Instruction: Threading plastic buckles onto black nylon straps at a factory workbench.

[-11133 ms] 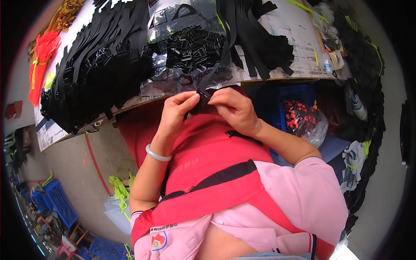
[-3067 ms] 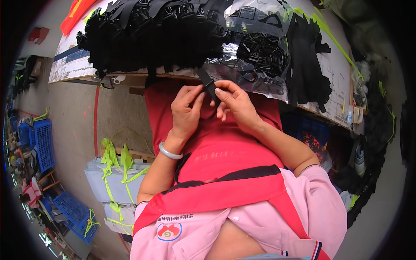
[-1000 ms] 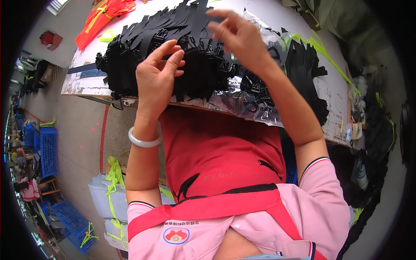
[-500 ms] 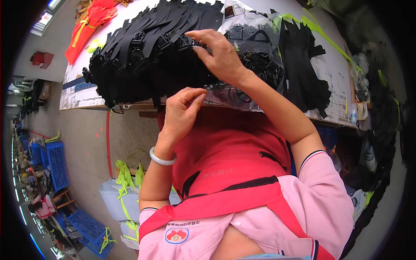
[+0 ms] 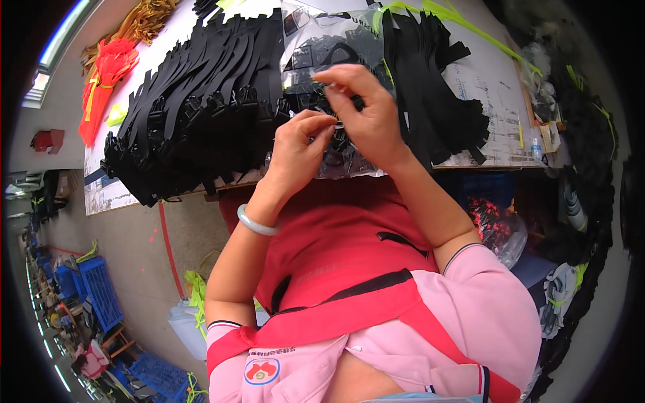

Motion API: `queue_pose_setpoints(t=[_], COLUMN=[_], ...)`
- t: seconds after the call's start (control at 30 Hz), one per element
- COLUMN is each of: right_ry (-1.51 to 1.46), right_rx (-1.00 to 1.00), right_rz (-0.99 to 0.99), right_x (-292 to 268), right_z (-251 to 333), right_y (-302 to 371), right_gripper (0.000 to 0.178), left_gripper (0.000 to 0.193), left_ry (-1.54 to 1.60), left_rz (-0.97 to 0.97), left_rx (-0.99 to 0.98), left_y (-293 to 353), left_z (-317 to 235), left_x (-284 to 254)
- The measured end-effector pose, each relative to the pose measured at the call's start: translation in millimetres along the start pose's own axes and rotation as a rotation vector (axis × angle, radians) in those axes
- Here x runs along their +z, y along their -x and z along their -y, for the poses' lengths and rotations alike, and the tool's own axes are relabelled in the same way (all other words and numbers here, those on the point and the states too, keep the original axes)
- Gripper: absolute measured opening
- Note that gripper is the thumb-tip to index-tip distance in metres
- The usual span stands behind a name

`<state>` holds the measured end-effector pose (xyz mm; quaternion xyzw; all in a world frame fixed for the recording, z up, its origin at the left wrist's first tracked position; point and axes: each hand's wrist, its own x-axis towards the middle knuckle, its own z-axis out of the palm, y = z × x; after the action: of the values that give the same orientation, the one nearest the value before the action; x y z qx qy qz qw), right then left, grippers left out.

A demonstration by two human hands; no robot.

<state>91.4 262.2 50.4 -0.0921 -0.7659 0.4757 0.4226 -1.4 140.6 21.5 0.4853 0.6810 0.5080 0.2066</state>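
Both hands have come together over the clear bag since half a second ago, when the right hand was out over the buckled strap pile and the left hand sat lower, by the counter's near edge; the whole head view has also shifted.

Head view: the left hand (image 5: pixel 299 148) is raised in front of the clear bag (image 5: pixel 312 40), its thumb and forefinger drawn narrow, tips meeting or nearly so; whether something small is pinched there, I cannot tell. Just beside and slightly above it is the right hand (image 5: pixel 369 121), forefinger and thumb bent toward each other with their tips near; I cannot tell whether those fingers (image 5: pixel 349 75) grip anything.

Behind the hands, the clear bag lies on the counter (image 5: pixel 500 131) with black plastic pieces inside, partly covered by the hands. Left of it spreads the buckled strap pile (image 5: pixel 185 94), black, with black buckles (image 5: pixel 247 96) along its nearer side. Right of the bag lies a second bunch of black straps (image 5: pixel 437 94), and a yellow-green strip (image 5: pixel 470 27) runs beyond it. At the far left sits an orange-red bundle (image 5: pixel 113 67). A pale bracelet (image 5: pixel 257 221) circles the left wrist, above a red apron (image 5: pixel 342 232).
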Motion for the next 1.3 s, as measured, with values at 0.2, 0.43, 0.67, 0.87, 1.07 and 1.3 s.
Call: queue_pose_setpoints(t=[0.2,0.43,0.67,0.87,1.07,1.3], right_ry=[-0.178,-0.272,-0.296,-0.294,-0.297,-0.32], right_rx=[0.447,0.562,0.567,0.599,0.638,0.592], right_rz=[-0.068,0.008,0.085,0.09,0.115,0.125], right_x=[-62.9,-75.0,-70.5,-72.0,-65.4,-47.6], right_z=[-28.6,-36.5,-42.9,-48.6,-45.8,-43.5], right_y=[37.3,52.2,49.3,55.7,56.3,52.8], right_gripper=[0.014,0.015,0.017,0.018,0.018,0.018], left_gripper=[0.05,0.079,0.038,0.028,0.034,0.028], left_ry=[-0.572,-0.923,-0.46,-0.144,0.566,1.469], left_rz=[-0.011,0.035,0.009,-0.085,-0.164,0.061], left_rx=[0.027,-0.145,-0.1,-0.087,-0.469,-0.764], left_y=[-59.3,-80.1,-82.5,-79.4,-74.1,-66.6], left_z=[41.8,46.1,51.2,39.8,35.5,51.8], left_x=[51.5,60.8,57.4,56.9,48.8,26.2])
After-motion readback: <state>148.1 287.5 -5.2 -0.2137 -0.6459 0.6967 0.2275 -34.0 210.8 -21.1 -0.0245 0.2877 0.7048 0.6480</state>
